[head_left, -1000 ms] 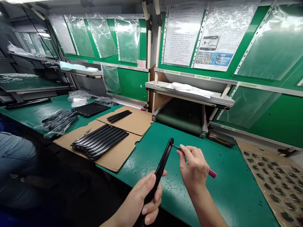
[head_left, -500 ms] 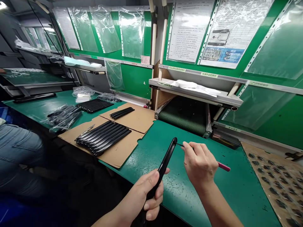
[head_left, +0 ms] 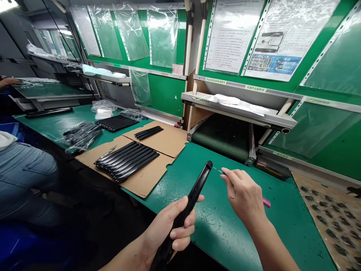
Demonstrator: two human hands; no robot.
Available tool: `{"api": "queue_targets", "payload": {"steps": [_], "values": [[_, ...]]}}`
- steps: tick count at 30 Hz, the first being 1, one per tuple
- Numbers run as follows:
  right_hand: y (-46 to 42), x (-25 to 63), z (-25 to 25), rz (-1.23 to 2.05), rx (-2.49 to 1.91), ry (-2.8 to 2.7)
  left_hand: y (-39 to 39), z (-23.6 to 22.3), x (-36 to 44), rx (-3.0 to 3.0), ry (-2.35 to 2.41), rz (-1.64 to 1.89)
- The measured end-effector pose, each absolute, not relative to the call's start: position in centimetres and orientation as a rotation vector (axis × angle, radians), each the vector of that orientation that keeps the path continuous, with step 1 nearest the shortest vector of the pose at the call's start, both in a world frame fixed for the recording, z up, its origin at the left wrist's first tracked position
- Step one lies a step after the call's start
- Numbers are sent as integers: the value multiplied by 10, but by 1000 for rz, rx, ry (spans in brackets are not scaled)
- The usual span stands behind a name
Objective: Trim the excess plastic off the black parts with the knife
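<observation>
My left hand (head_left: 177, 222) is wrapped round a long, narrow black plastic part (head_left: 199, 185), tilted with its rounded tip up and away from me. The lower end runs down past my palm. My right hand (head_left: 244, 192) pinches a slim pink-handled tool (head_left: 266, 203) with a thin metal tip. That tip points at the rounded end of the black part, with a small gap between them. Most of the tool's handle is hidden by my fingers. Several similar black parts (head_left: 126, 160) lie in a row on a cardboard sheet (head_left: 145, 184) to the left.
Behind my hands a conveyor belt (head_left: 222, 141) ends at the green table (head_left: 220, 233). A shelf with papers (head_left: 239, 103) overhangs it. Small dark pieces cover a brown board (head_left: 324, 222) at right. Plastic-wrapped parts (head_left: 81, 136) and a person in jeans (head_left: 28, 169) are at left.
The tool's tip has drawn back to the right, away from the black part's end. My left hand has turned the part so its inner side shows more. The view has shifted slightly.
</observation>
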State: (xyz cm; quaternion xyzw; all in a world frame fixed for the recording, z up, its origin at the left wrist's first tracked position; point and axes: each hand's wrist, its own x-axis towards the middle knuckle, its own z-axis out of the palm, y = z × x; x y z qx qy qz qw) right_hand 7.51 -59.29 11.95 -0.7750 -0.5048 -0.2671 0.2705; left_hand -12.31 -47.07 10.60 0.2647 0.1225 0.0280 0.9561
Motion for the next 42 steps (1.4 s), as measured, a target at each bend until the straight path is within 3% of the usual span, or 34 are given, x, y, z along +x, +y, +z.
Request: {"api": "queue_targets", "payload": {"steps": [4, 7, 10, 15, 21, 24, 29, 34, 42], "values": [[-590, 65, 99, 184, -1643, -655, -467, 107, -121, 491, 161, -123], [-578, 55, 91, 473, -1376, -450, -473, 102, -115, 482, 151, -230], [-568, 53, 88, 485, -1240, -335, -480, 90, -113, 645, 197, -125], [-555, 47, 74, 489, -1112, -129, -483, 78, -118, 1311, 292, 469], [-557, 8, 39, 935, -1174, -243, -457, 118, -107, 1431, 58, 1122], [-579, 11, 36, 909, -1314, -415, -437, 127, -108, 1494, 67, 902], [-608, 27, 68, 576, -1484, -723, -433, 98, -116, 1539, 48, 383], [-608, 21, 92, 555, -1401, -926, -441, 81, -122, 1584, 31, 257], [-608, 19, 89, 697, -1337, -923, -437, 77, -127, 1664, 8, 283]]}}
